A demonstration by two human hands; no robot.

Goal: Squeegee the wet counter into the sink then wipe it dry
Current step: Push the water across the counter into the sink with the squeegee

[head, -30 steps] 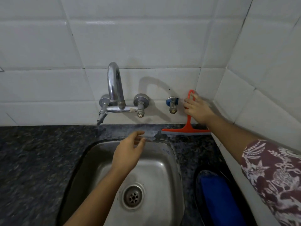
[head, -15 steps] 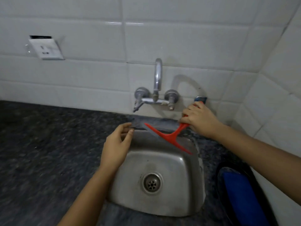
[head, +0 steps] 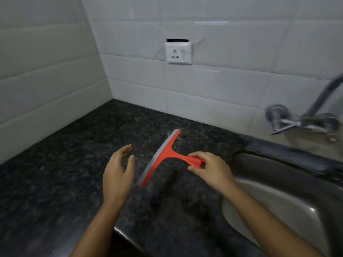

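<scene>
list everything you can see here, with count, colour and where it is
squeegee: 1, red with grey blade, over the counter left of the sink, handle in the right hand
counter: 1, dark speckled stone, fills the lower left
sink: 1, steel, right
tap: 1, chrome, on the wall above the sink
socket: 1, white, on the back wall
wall tiles: many, white, back and left walls
left hand: 1, open, empty, beside the blade
right hand: 1, gripping the squeegee handle

The red squeegee point(head: 163, 156) is T-shaped with a grey blade edge — it lies diagonally over the dark speckled counter point(head: 65, 164). The steel sink point(head: 289, 197) is just right of it.
</scene>
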